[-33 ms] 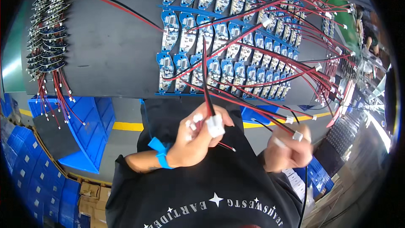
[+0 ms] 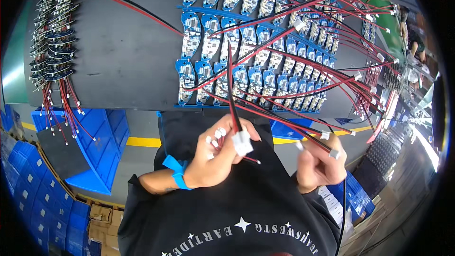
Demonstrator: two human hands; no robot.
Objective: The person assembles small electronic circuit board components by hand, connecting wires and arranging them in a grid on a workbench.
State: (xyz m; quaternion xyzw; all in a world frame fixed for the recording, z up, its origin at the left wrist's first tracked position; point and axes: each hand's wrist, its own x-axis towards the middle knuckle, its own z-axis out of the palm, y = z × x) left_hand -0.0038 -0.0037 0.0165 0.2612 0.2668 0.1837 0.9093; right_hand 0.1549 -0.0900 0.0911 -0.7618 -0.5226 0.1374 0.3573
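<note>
My left hand, a blue band round its wrist, is closed round a bunch of thin wire leads; their small white plugs poke out between the fingers. One thin red lead end shows past the palm. In front of this hand a red-black cable rises from the boards to a larger white connector. My right hand is curled at the right, partly behind another such connector. By its fingertips is a blurred small white piece; what the fingers grip is unclear. Rows of blue circuit boards lie ahead.
The dark work surface carries stacked boards at the left, their leads hanging over the edge. Red-black cables stick up from the boards toward me. A blue crate stands below on the left; a black cord hangs beside my right arm.
My left hand has shifted slightly left, away from the standing connector in front of it. My right hand has turned and moved a little left, its thumb now showing more clearly.
</note>
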